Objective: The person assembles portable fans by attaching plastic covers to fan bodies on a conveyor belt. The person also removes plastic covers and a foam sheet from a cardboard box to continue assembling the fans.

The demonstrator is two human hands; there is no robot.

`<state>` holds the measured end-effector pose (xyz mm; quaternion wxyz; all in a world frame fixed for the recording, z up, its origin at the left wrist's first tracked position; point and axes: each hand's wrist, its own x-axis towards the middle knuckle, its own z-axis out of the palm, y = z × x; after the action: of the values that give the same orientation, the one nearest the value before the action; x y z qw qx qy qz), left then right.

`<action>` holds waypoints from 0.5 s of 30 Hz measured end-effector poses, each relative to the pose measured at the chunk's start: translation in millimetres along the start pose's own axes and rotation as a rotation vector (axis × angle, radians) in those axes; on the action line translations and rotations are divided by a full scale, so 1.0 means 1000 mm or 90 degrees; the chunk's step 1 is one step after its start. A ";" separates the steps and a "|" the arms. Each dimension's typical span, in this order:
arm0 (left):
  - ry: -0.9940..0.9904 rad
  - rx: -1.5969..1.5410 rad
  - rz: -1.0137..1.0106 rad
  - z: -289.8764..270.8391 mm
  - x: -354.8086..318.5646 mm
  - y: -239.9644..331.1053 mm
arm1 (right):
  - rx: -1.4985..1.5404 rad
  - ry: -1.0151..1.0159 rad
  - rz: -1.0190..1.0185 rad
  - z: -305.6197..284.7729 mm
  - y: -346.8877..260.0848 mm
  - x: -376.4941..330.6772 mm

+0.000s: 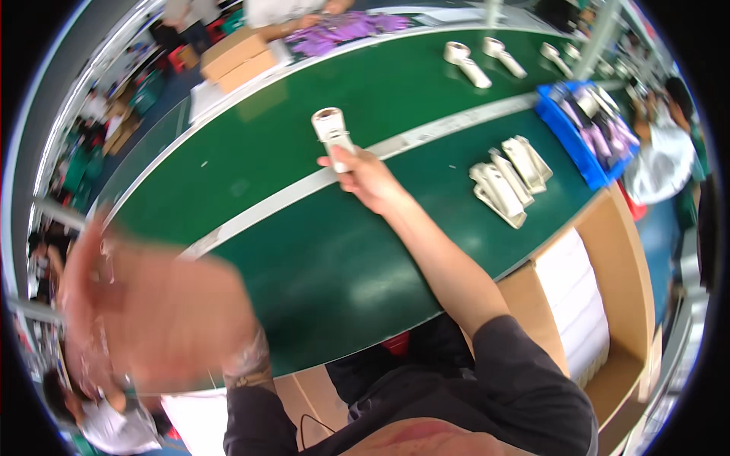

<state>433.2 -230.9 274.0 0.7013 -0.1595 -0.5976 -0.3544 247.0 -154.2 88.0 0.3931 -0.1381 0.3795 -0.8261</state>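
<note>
My right hand [371, 182] is closed around the handle of a white handheld device [331, 129], which has a round, open-ended head with a dark inside. It is held over the pale strip that runs along the green table. My left hand [163, 304] is raised close to the camera at the lower left. Motion smears it, so its fingers and anything in them cannot be made out. To the right of my right arm, several cream-white casing parts [506, 181] lie grouped on the table.
Farther along the green table [251, 144] lie more white devices [467, 65]. A blue bin [574, 140] of purple and white parts stands at the right. Below it is a cardboard box [620, 258] with white sheets. A brown carton [237, 61] and purple pieces [334, 32] near a co-worker's hands are across.
</note>
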 end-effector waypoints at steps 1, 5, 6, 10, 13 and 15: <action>0.073 -0.200 0.117 0.022 0.005 0.029 | -0.022 0.027 -0.024 -0.008 -0.002 -0.001; 0.260 -0.620 0.366 0.061 0.019 0.079 | -0.012 0.144 -0.170 -0.017 0.010 0.014; 0.266 -0.640 0.379 0.063 0.018 0.083 | -0.054 0.162 -0.206 -0.017 0.011 0.015; 0.293 -0.698 0.432 0.066 0.014 0.091 | -0.149 0.207 -0.234 -0.014 0.014 0.009; 0.306 -0.727 0.478 0.063 0.012 0.091 | -0.149 0.211 -0.117 0.000 0.013 0.000; 0.277 -0.792 0.460 0.055 0.009 0.092 | -0.154 0.199 -0.117 -0.002 0.011 -0.001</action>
<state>456.4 -133.7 313.8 0.6567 -0.6391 -0.0449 -0.3979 252.8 -156.7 79.0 0.2330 -0.0885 0.5177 -0.8185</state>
